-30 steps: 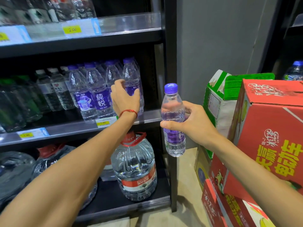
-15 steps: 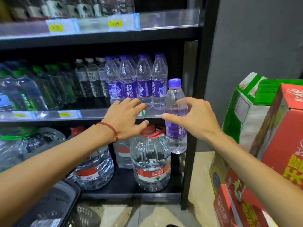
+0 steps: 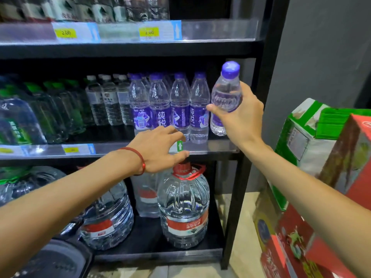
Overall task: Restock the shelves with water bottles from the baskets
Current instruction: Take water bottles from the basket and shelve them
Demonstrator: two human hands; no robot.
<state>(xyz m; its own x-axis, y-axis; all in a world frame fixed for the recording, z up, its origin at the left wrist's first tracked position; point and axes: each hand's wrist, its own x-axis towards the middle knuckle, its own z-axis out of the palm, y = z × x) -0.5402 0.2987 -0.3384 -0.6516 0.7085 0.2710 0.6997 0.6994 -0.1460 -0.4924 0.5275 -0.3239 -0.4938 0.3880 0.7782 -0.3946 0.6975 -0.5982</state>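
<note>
Ribbed clear plastic bottle gripped by right hand.

The right hand grips a purple-capped water bottle at the row's three o'clock end; the left hand hovers, fingers relaxed, before the shelf edge.

Your clear water bottle, purple cap and label, nearly upright in your right hand, at the middle shelf's right end, beside matching bottles.
</note>
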